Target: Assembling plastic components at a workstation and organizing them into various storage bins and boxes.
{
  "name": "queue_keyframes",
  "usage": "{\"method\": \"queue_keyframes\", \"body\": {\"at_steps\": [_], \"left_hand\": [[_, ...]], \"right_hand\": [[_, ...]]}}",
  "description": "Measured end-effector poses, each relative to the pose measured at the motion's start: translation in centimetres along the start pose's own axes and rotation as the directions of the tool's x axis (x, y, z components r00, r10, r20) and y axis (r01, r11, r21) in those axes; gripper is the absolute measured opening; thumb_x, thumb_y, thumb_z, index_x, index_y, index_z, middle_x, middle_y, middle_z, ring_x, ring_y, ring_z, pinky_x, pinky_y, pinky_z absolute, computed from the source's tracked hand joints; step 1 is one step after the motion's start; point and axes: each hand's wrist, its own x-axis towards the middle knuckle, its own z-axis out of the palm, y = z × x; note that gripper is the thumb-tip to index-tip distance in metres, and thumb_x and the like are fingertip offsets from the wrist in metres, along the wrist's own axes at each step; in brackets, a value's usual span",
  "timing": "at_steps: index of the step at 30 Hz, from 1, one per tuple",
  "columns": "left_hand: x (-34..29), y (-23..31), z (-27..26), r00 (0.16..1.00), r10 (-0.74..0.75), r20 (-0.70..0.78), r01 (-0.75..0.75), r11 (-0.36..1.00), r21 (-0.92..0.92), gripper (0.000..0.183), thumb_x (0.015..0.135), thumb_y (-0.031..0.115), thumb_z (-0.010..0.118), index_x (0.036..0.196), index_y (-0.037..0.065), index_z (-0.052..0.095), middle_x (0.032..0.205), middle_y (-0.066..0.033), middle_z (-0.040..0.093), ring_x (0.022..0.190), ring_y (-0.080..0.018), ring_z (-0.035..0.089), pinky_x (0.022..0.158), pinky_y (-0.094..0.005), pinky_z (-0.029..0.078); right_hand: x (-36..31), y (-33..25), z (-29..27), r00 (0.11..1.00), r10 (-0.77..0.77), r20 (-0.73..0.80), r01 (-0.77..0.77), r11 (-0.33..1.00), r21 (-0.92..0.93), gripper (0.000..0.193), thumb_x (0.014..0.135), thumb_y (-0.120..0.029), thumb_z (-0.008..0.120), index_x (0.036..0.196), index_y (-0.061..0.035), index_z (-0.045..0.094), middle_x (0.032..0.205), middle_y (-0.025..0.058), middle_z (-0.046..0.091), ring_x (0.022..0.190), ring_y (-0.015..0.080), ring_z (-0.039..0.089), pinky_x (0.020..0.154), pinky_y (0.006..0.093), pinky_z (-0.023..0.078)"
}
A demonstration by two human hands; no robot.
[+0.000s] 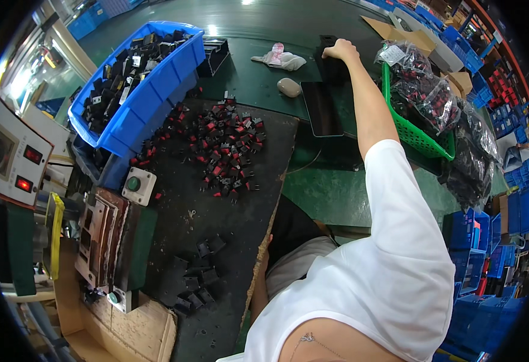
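At the far side, my stretched-out right hand [341, 50] has its fingers curled over a dark, box-like black object [333, 71], whose kind I cannot make out. A black tablet or large phone [322, 110] lies just below it, beside a rounded beige object [288, 87] like a computer mouse. My left hand [265, 258] is low at the table's edge, mostly hidden, with its fingers out of sight. Left of it on the dark table [216, 211] lie several small black plastic housings [197, 279]. Farther off is a heap of small red and black switches [225, 145].
A blue bin [150, 99] full of black parts stands at the left. Below it is a press-like machine [104, 238] with green buttons, beside a control box [12, 154]. A cardboard box [125, 332] sits near. Right of my arm is a green basket [418, 130] with bagged parts.
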Motion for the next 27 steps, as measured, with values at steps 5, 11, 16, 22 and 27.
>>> {"method": "queue_keyframes", "body": {"at_steps": [5,11,16,22,27], "left_hand": [[-1.6,0.3,-0.6,0.939,-0.205,-0.277,0.265,0.943,0.2,0.047,0.087,0.037,0.037,0.12,0.003,0.037,0.119,-0.0142,0.041,0.11,-0.023,0.041,0.097,-0.0341,0.031],[2.1,3.1,5.1,0.801,-0.336,-0.495,0.456,0.879,0.142,0.05,0.085,0.038,0.04,0.12,0.003,0.038,0.119,-0.0141,0.042,0.111,-0.0238,0.04,0.097,-0.0339,0.031],[1.3,2.1,4.0,0.865,-0.22,-0.451,0.338,0.92,0.2,0.047,0.086,0.038,0.04,0.118,0.002,0.04,0.116,-0.0123,0.045,0.11,-0.0232,0.042,0.096,-0.0335,0.032],[1.1,0.6,3.6,0.685,-0.385,-0.618,0.577,0.805,0.138,0.036,0.089,0.025,0.044,0.115,0.001,0.042,0.108,-0.01,0.052,0.101,-0.0196,0.048,0.091,-0.0299,0.036],[6.7,8.1,18.7,0.727,-0.528,-0.439,0.679,0.65,0.342,0.031,0.089,0.021,0.045,0.113,0.002,0.044,0.106,-0.0081,0.053,0.095,-0.0149,0.05,0.084,-0.0268,0.038]], "right_hand": [[0.4,-0.8,-0.4,1.0,-0.016,-0.002,0.016,1.0,-0.017,0.06,0.053,-0.034,0.069,0.104,-0.0058,0.058,0.114,0.013,0.052,0.104,0.0292,0.051,0.082,0.0383,0.044],[0.2,-0.8,-2.3,0.966,-0.23,-0.12,0.212,0.966,-0.145,0.058,0.054,-0.034,0.066,0.102,-0.0029,0.056,0.105,0.0166,0.056,0.096,0.0329,0.055,0.077,0.0411,0.047],[-5.6,-6.6,-3.8,0.811,-0.526,-0.256,0.465,0.845,-0.264,0.063,0.054,-0.032,0.066,0.103,0.003,0.045,0.094,0.019,0.059,0.087,0.0363,0.057,0.072,0.0427,0.049],[-19.0,-10.7,-7.2,0.477,-0.868,-0.141,0.868,0.49,-0.08,0.069,0.062,-0.029,0.068,0.119,-0.0035,0.038,0.096,0.0225,0.055,0.086,0.036,0.056,0.073,0.0414,0.046],[-31.9,-16.2,-6.1,0.04,-0.981,-0.189,0.951,-0.021,0.308,0.069,0.059,-0.017,0.071,0.117,-0.0025,0.038,0.1,0.0197,0.054,0.087,0.0357,0.054,0.073,0.0372,0.045]]}}
